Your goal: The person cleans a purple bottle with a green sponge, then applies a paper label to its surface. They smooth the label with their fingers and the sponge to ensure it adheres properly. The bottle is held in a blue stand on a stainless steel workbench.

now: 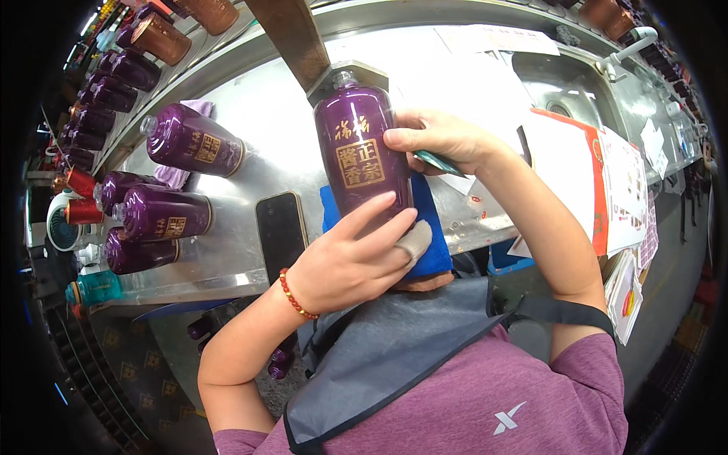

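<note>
A glossy purple bottle (364, 148) with a clear glass neck lies before me, its neck pointing away. Gold writing is printed on its upward face. My left hand (364, 259) grips it near the base, with a pale cover on one finger. Against the bottle's right side, my right hand (446, 139) holds it with the thumb on top. A thin teal piece (441, 162) sticks out from under that hand; its kind is unclear. Beneath the bottle is a blue cloth (429, 227). The neck end rests by a metal holder (372, 73) on a brown post (290, 40).
Several purple bottles (196, 139) stand on the metal worktable (216, 267) at left, near a smartphone (281, 230). A lilac cloth (172, 176) lies there. More bottles (135, 69) line a conveyor. At right are papers (560, 170), a sink (560, 85) and a faucet (631, 51).
</note>
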### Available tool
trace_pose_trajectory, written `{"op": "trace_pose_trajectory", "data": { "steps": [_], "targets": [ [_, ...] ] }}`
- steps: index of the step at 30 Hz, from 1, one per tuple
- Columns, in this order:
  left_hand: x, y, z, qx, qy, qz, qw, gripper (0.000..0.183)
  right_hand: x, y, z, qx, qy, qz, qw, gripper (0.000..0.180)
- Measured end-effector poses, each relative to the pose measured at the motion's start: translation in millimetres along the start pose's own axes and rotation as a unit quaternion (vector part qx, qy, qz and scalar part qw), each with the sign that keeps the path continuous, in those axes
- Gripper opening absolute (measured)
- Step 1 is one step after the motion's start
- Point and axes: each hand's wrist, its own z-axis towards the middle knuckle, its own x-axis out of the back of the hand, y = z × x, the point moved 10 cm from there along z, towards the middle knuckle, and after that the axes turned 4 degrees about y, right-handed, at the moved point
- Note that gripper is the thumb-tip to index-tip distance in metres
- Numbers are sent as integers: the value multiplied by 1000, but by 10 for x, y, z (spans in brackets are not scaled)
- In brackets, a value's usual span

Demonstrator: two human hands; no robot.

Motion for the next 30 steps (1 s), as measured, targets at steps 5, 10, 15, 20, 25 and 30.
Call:
{"op": "trace_pose_trajectory", "data": {
  "steps": [5,10,15,20,25,30],
  "targets": [
    [11,46,81,32,19,17,999,42,113,66,79,49,10,-11,999,96],
    [194,-51,-491,233,229,-50,944,30,291,101,5,19,68,8,997,84],
    [154,93,-621,154,177,-7,972,28,341,187,38,-3,83,25,996,78],
    [158,123,-536,72,135,24,988,29,330,204,-16,23,109,28,993,57],
    [254,124,-226,0,135,48,990,25,713,173,-401,60,192,52,978,58],
    [287,154,-51,-33,103,71,992,23,1088,253,-986,97,283,124,946,42]
  ]
}}
